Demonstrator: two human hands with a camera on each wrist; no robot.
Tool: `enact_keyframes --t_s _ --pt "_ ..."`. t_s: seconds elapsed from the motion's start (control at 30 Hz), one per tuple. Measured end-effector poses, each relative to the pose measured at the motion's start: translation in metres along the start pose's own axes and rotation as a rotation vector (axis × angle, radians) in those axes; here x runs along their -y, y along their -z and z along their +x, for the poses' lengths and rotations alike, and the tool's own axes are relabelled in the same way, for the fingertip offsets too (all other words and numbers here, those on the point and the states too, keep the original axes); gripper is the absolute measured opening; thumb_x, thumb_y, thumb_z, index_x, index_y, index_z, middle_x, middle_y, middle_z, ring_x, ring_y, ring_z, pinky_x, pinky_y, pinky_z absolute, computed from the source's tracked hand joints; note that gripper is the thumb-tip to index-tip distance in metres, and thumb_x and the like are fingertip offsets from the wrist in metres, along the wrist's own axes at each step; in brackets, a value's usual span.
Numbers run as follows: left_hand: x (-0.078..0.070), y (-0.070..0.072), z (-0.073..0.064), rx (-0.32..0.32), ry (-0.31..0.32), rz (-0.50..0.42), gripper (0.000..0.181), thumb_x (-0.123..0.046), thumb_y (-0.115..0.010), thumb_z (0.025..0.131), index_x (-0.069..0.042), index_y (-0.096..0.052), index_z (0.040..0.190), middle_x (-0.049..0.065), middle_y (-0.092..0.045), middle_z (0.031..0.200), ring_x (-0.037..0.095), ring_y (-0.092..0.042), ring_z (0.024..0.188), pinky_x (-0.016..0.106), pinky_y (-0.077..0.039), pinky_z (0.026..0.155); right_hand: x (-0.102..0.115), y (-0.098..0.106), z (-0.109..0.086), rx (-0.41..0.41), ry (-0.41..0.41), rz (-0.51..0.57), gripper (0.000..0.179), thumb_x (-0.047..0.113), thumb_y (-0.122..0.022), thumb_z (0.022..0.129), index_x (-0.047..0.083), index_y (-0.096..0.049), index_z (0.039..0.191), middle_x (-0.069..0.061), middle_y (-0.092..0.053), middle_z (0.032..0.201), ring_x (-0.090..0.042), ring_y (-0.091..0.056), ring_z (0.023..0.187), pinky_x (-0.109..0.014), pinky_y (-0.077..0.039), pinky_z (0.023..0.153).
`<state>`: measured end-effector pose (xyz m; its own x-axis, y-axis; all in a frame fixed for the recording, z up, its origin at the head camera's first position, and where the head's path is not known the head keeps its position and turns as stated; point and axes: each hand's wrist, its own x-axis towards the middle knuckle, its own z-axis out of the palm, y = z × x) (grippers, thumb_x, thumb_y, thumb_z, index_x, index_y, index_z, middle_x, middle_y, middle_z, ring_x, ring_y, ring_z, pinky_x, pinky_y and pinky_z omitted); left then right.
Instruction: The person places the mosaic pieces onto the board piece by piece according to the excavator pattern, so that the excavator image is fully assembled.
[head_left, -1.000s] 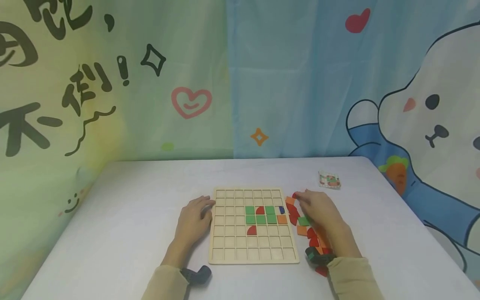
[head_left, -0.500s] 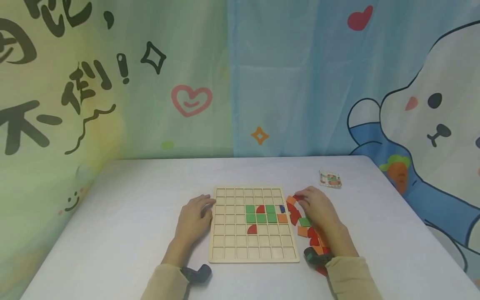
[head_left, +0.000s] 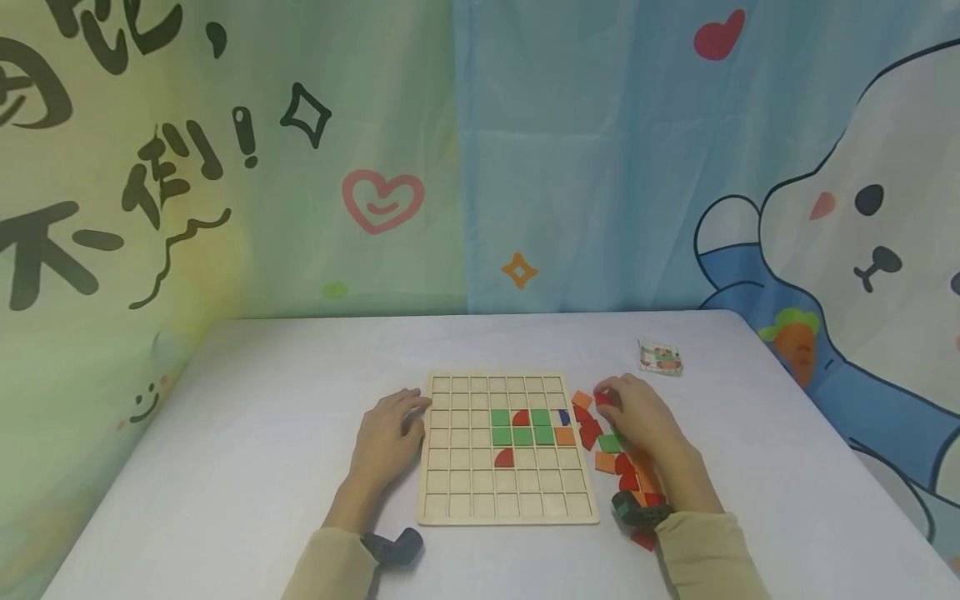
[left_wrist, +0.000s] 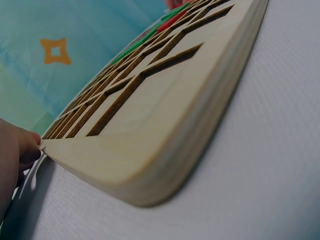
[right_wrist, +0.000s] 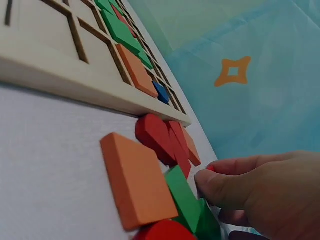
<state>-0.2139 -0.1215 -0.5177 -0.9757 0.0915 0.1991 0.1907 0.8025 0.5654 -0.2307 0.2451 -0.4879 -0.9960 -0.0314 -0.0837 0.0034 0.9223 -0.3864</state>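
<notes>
A wooden grid board (head_left: pixel 457 483) lies on the table with green, red, orange and blue pieces set in some of its squares. My left hand (head_left: pixel 388 442) rests beside the board, its fingertips at the upper left edge; the left wrist view shows part of that hand (left_wrist: pixel 15 155) by the rim. To the right of the board, my right hand (head_left: pixel 643 414) pinches a small red piece (head_left: pixel 602 399) between thumb and fingers. Only a sliver of this red piece (right_wrist: pixel 211 168) shows in the right wrist view, so its full shape is hidden.
Loose red, orange and green pieces lie along the board's right side, including an orange square (right_wrist: pixel 137 182) and a green piece (head_left: pixel 609 443); my right forearm covers some. A small picture card (head_left: pixel 660 358) lies at the back right. A printed curtain (head_left: pixel 585 167) hangs behind the table.
My right hand has shifted slightly right, away from the board, and the red piece in its fingertips has moved with it. The left hand stays at the board's edge.
</notes>
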Motion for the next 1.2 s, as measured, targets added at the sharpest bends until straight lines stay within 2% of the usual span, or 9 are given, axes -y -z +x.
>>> enact_keyframes --t_s 0.17,0.3,0.43,0.6,0.83,1.0,1.2 --pt "-0.001 0.000 0.000 -0.001 0.004 0.004 0.030 -0.020 -0.052 0.092 -0.020 -0.064 0.120 0.001 -0.057 0.136 0.024 -0.044 0.134 0.054 -0.033 0.111 0.001 0.003 -0.002 0.014 -0.007 0.010 0.042 0.023 -0.066 0.089 0.012 -0.056 0.128 -0.012 -0.058 0.109 -0.027 -0.055 0.101 -0.052 -0.049 0.095" --pt "-0.001 0.000 0.000 0.001 0.003 0.006 0.030 -0.021 -0.052 0.092 -0.020 -0.064 0.120 0.001 -0.056 0.136 0.024 -0.044 0.134 0.054 -0.033 0.111 0.007 0.003 -0.005 -0.009 0.039 0.026 0.045 0.025 -0.065 0.090 0.012 -0.055 0.132 -0.016 -0.054 0.118 -0.031 -0.052 0.109 -0.054 -0.047 0.097" --pt "-0.001 0.001 0.000 -0.005 -0.003 0.000 0.030 -0.020 -0.052 0.092 -0.020 -0.064 0.119 0.002 -0.057 0.136 0.025 -0.044 0.134 0.054 -0.033 0.111 0.012 -0.003 -0.007 -0.034 0.114 0.005 0.042 0.025 -0.062 0.092 0.014 -0.057 0.132 -0.017 -0.051 0.121 -0.033 -0.045 0.112 -0.054 -0.048 0.095" --pt "-0.001 0.001 0.000 -0.008 -0.007 -0.003 0.030 -0.019 -0.052 0.092 -0.020 -0.064 0.119 0.002 -0.057 0.135 0.024 -0.045 0.133 0.054 -0.034 0.111 0.013 -0.008 -0.007 -0.070 0.131 -0.029 0.040 0.023 -0.062 0.092 0.018 -0.058 0.132 -0.014 -0.052 0.117 -0.031 -0.043 0.108 -0.048 -0.049 0.089" --pt "-0.003 0.002 0.000 0.003 0.001 -0.003 0.030 -0.020 -0.051 0.092 -0.020 -0.064 0.120 0.001 -0.056 0.136 0.024 -0.044 0.134 0.054 -0.033 0.111 0.010 -0.012 -0.005 -0.085 0.155 -0.027 0.036 0.022 -0.061 0.092 0.019 -0.060 0.128 -0.016 -0.051 0.117 -0.032 -0.043 0.105 -0.052 -0.045 0.089" --pt "-0.002 0.002 0.000 0.006 0.000 0.001 0.030 -0.020 -0.052 0.092 -0.020 -0.064 0.120 0.001 -0.056 0.136 0.024 -0.044 0.134 0.054 -0.033 0.111 0.006 -0.013 -0.001 -0.092 0.118 0.035 0.027 0.021 -0.063 0.091 0.013 -0.062 0.117 -0.015 -0.052 0.117 -0.033 -0.045 0.108 -0.054 -0.043 0.095" --pt "-0.002 0.001 0.000 0.009 0.009 -0.004 0.031 -0.020 -0.051 0.092 -0.020 -0.064 0.120 0.002 -0.056 0.136 0.024 -0.043 0.135 0.054 -0.032 0.112 0.001 -0.013 0.000 -0.077 0.060 0.069 0.030 0.025 -0.066 0.089 0.008 -0.058 0.112 -0.013 -0.053 0.117 -0.030 -0.044 0.108 -0.051 -0.045 0.096"
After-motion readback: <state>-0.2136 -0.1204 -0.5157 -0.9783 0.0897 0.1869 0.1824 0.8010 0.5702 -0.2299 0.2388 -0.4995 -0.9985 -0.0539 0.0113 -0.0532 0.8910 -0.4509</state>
